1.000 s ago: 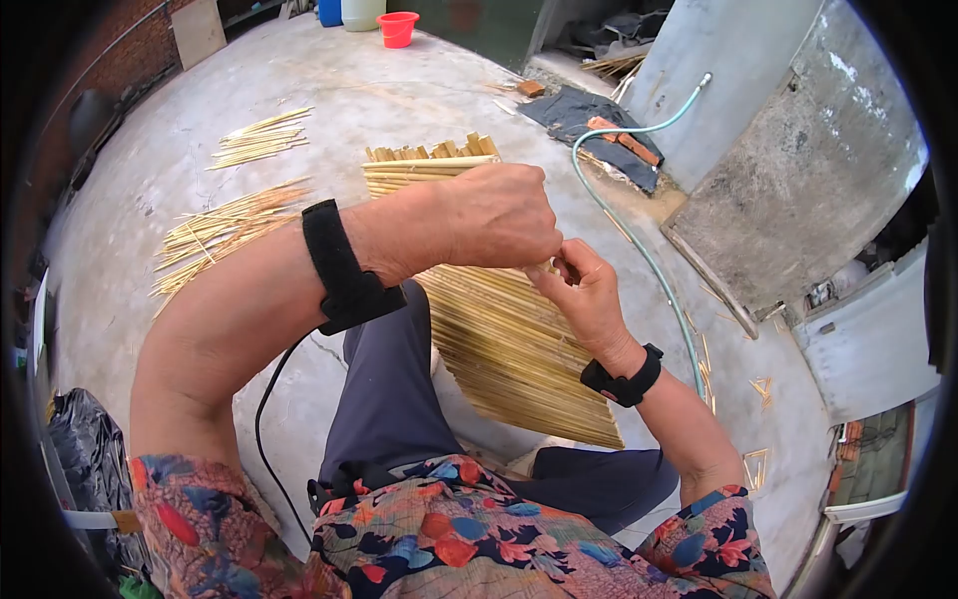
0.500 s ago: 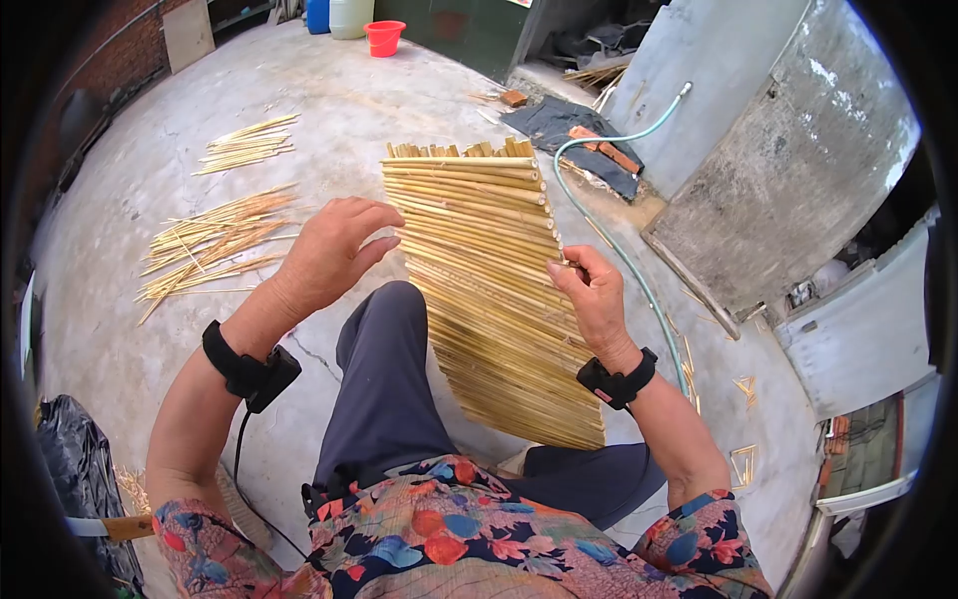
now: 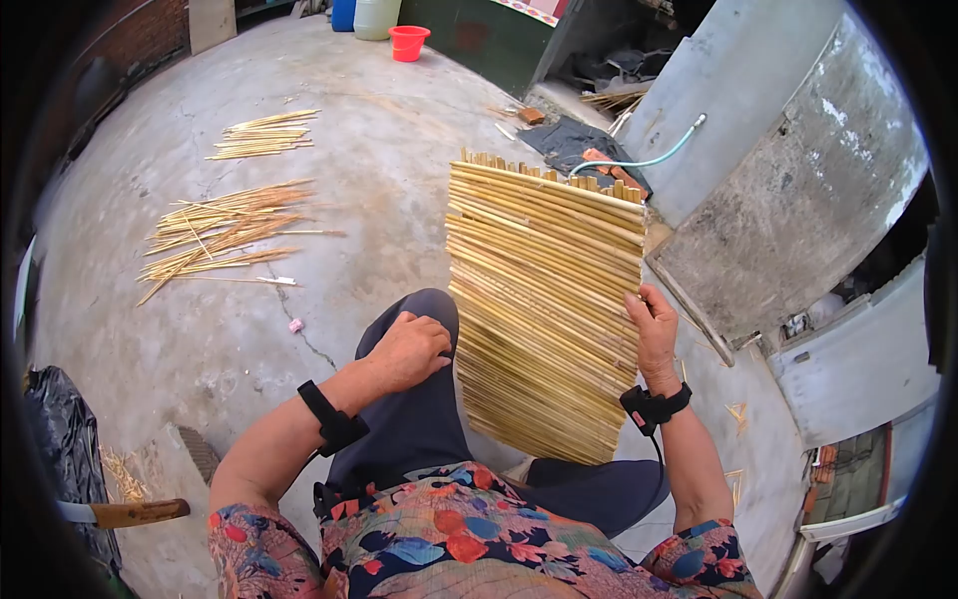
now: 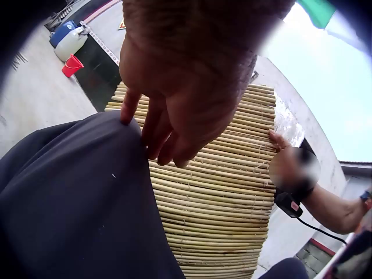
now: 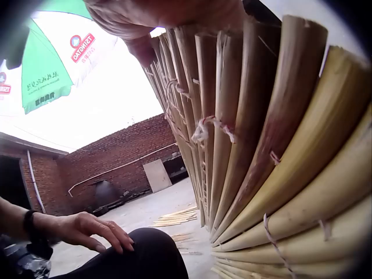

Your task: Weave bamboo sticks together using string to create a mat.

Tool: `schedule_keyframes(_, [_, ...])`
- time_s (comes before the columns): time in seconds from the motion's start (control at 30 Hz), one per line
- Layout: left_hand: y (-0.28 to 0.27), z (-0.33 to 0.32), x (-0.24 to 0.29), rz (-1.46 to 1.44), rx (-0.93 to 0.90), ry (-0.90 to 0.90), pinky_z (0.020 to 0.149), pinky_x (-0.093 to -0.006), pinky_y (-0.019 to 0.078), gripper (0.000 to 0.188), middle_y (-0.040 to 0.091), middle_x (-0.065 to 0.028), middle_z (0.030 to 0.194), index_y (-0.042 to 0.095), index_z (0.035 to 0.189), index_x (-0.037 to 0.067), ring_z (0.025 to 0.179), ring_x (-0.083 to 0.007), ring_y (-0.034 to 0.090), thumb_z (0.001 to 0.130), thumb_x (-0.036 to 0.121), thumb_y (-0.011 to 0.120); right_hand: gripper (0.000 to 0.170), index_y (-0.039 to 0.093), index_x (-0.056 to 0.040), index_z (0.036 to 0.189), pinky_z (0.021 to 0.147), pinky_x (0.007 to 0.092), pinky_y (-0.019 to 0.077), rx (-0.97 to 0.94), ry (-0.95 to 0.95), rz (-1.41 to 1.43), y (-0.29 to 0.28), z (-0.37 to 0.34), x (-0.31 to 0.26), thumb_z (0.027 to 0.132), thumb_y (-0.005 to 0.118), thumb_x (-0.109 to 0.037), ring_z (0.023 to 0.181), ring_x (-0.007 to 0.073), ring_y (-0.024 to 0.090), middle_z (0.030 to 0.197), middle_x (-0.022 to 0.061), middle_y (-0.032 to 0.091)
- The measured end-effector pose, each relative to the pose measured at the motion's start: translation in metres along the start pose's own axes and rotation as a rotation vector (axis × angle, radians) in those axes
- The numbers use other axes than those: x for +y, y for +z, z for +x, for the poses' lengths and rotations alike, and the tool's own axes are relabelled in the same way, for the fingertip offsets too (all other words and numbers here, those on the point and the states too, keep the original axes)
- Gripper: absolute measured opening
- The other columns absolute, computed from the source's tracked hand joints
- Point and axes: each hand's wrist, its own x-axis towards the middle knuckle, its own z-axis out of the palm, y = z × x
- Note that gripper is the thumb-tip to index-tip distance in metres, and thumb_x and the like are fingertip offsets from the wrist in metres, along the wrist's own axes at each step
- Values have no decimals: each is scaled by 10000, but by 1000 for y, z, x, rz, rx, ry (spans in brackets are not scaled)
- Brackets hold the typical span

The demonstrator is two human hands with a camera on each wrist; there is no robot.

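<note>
A mat of yellow reed stalks (image 3: 544,309) stands tilted up before the person, between and above the legs. My right hand (image 3: 654,329) grips its right edge, thumb on the near face. In the right wrist view, knotted pinkish string (image 5: 212,128) binds the stalks (image 5: 256,104) near their cut ends. My left hand (image 3: 407,354) rests on the raised knee (image 3: 434,309), fingers loosely bent and holding nothing. The left wrist view shows those fingers (image 4: 165,139) against the dark trousers (image 4: 75,192), beside the mat.
Loose stalks lie in two bundles on the concrete at left, one nearer (image 3: 215,235) and one farther (image 3: 264,135). A wooden handle (image 3: 140,512) juts in at lower left. Bricks (image 3: 614,172), a pale green hose (image 3: 649,158) and a red bucket (image 3: 407,43) are farther back.
My left hand has come away from near the right hand and the mat, down onto the knee. The right hand has shifted right and down along the mat's edge, and the mat now stands farther right.
</note>
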Motion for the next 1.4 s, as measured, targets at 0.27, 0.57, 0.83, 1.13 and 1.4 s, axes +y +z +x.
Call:
schedule_keyframes(0.27, [12,1,-3,-28,109,79,888,-359,348,166,616,-26,1047,659,879,86,1064,-188,522,732,160,676,182,619,-3,972,672,181,381,30,13,-17,-18,-6,10,830,646,-114,731,22,464,830,-54,567])
schedule_keyframes(0.57, [13,5,-6,-38,123,99,865,-359,352,167,619,-25,1027,650,872,77,1038,-188,527,730,160,681,157,610,-16,955,678,183,372,48,15,19,-28,-16,9,836,636,-115,745,28,452,832,-60,541])
schedule_keyframes(0.83, [14,10,-6,-4,131,121,855,-358,356,160,621,-23,997,642,867,75,1009,-195,533,739,165,675,156,611,-19,957,667,169,359,49,20,54,-28,-23,4,838,629,-117,735,20,449,828,-62,537])
schedule_keyframes(1.13, [16,25,-8,-31,84,92,856,-359,362,162,622,-29,983,634,898,83,987,-216,538,766,172,661,134,589,-25,923,677,171,356,69,51,13,-38,-29,6,825,638,-101,745,28,444,819,-65,500])
schedule_keyframes(1.4, [10,75,13,-421,129,-2,935,-397,403,384,570,-138,1124,522,1178,38,1116,-301,494,821,138,624,233,591,-2,1000,750,202,374,41,-3,14,-34,-38,-8,797,671,-82,830,64,450,905,-25,507])
